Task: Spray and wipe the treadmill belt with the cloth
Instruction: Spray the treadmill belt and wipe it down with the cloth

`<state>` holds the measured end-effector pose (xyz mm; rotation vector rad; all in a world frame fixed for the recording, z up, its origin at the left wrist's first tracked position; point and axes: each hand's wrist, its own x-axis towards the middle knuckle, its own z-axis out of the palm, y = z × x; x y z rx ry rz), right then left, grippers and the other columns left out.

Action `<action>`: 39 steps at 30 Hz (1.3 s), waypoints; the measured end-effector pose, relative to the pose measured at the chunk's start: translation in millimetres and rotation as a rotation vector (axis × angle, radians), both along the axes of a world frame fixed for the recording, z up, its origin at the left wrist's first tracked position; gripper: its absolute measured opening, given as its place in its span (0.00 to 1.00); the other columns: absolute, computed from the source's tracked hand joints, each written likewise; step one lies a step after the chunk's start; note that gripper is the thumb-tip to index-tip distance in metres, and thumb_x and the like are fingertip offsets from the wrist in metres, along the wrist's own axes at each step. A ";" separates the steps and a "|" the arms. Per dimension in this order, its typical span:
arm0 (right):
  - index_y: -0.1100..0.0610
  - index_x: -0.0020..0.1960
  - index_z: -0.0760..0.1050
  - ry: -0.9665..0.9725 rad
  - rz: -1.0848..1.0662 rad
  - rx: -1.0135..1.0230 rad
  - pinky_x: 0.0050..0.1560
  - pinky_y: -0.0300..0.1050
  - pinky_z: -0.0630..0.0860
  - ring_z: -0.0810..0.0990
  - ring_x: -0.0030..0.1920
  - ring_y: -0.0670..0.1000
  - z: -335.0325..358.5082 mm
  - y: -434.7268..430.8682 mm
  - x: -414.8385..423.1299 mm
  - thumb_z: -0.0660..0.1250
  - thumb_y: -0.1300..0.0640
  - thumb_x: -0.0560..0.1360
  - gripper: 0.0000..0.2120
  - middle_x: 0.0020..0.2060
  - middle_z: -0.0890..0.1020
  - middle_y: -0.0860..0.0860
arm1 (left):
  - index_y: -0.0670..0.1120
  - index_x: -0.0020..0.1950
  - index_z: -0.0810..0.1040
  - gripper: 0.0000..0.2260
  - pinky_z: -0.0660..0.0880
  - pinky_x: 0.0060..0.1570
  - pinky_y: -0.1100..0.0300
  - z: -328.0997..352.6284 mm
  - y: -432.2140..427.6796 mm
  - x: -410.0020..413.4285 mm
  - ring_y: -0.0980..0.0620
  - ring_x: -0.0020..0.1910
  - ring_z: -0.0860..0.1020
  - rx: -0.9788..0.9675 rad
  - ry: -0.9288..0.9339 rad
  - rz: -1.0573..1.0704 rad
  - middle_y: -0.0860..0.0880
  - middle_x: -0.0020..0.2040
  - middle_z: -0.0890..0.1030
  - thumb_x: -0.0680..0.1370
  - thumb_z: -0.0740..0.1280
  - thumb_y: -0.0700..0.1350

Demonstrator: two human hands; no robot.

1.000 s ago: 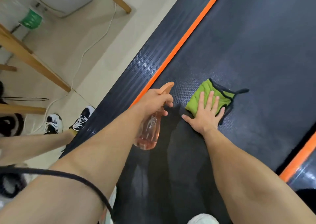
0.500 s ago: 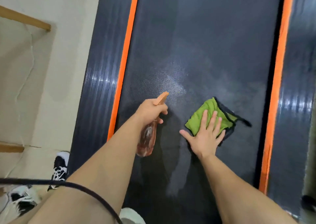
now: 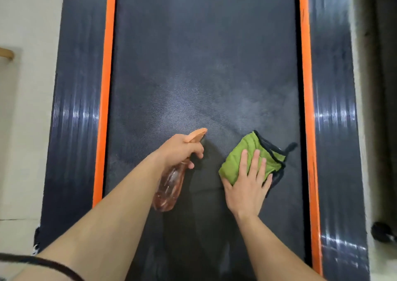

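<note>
The dark treadmill belt (image 3: pixel 202 44) runs up the middle of the view and shows pale damp patches ahead of my hands. My left hand (image 3: pixel 182 149) grips a clear orange-tinted spray bottle (image 3: pixel 168 191) by its neck, with the orange nozzle pointing forward over the belt. To its right, my right hand (image 3: pixel 247 186) lies flat, fingers straight, pressing a folded green cloth with black trim (image 3: pixel 251 149) onto the belt.
Orange strips (image 3: pixel 105 100) border the belt on both sides, with ribbed dark side rails (image 3: pixel 75 113) outside them. Pale floor (image 3: pixel 23 113) lies to the left, with a wooden leg end at the left edge. A black cord crosses my left forearm at the bottom left.
The view has swung so the belt now runs straight up the frame. Both hands keep their hold; the damp patch ahead of the nozzle looks wider.
</note>
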<state>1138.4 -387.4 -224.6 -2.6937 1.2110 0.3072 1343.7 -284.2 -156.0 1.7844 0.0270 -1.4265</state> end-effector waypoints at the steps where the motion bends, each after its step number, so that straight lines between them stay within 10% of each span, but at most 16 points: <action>1: 0.48 0.83 0.47 -0.011 -0.008 -0.004 0.76 0.67 0.53 0.50 0.82 0.58 -2.1 -1.2 -6.4 0.73 0.36 0.70 0.52 0.83 0.47 0.53 | 0.46 0.42 0.84 0.04 0.77 0.34 0.57 1.8 -11.0 -1.2 0.50 0.34 0.75 -0.009 -0.016 -0.023 0.44 0.41 0.85 0.75 0.71 0.39; 15: 0.51 0.83 0.49 0.031 -0.087 0.006 0.76 0.68 0.56 0.51 0.81 0.61 4.6 -9.5 -39.6 0.70 0.38 0.73 0.48 0.83 0.48 0.56 | 0.46 0.31 0.74 0.12 0.71 0.30 0.63 35.2 -117.9 -13.6 0.48 0.25 0.79 0.127 -0.231 -0.274 0.50 0.27 0.79 0.73 0.71 0.41; 29: 0.52 0.82 0.52 -0.039 -0.150 0.021 0.77 0.66 0.52 0.50 0.81 0.61 -5.1 -70.1 -6.7 0.63 0.37 0.73 0.44 0.82 0.50 0.56 | 0.49 0.34 0.77 0.09 0.75 0.36 0.62 20.2 -178.8 -14.2 0.49 0.28 0.82 0.139 -0.369 -0.431 0.51 0.31 0.81 0.73 0.72 0.45; 39: 0.49 0.83 0.46 -0.060 0.203 0.057 0.79 0.64 0.46 0.43 0.82 0.61 -3.5 -180.2 97.5 0.57 0.32 0.75 0.43 0.83 0.44 0.55 | 0.41 0.49 0.84 0.08 0.78 0.43 0.60 11.6 -145.9 26.6 0.49 0.27 0.83 0.160 -0.471 -0.269 0.48 0.45 0.85 0.74 0.73 0.44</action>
